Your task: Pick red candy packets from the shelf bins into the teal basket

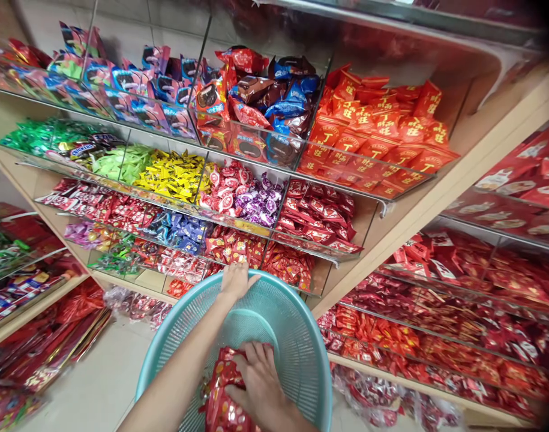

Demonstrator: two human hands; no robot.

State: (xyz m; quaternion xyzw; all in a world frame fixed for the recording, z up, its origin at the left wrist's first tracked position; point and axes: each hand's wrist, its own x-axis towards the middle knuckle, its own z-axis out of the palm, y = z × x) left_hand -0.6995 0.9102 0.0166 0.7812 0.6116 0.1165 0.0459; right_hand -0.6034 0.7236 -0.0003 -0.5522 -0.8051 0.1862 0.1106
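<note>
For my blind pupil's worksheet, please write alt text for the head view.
A person's right hand rests on red packaging inside a teal basket, the left hand on its far rim. Shelves of colourful wrapped sweets stand beyond.

Wooden display unit [481, 149], clear-fronted. Upper tier, left to right: pink-and-blue packets [134, 81]; brown and blue packets [287, 108]; red packets with yellow characters [375, 129]. Tier below: green-wrapped sweets [35, 139], Snickers bar [82, 149], pale-green sweets [121, 162], yellow sweets [173, 174], pink-and-white sweets [229, 185], purple-and-white sweets [260, 198], dark-red packets [319, 216]. Lower tier: blue-wrapped sweets [179, 232] near middle. Right: second unit [391, 377], tiers filled with red packaging [490, 327]. Far left: corner of third unit [31, 313], mixed wrapped goods [17, 291]. Floor [107, 372] pale; clear plastic bags [368, 396] at foot of right-hand unit.
</note>
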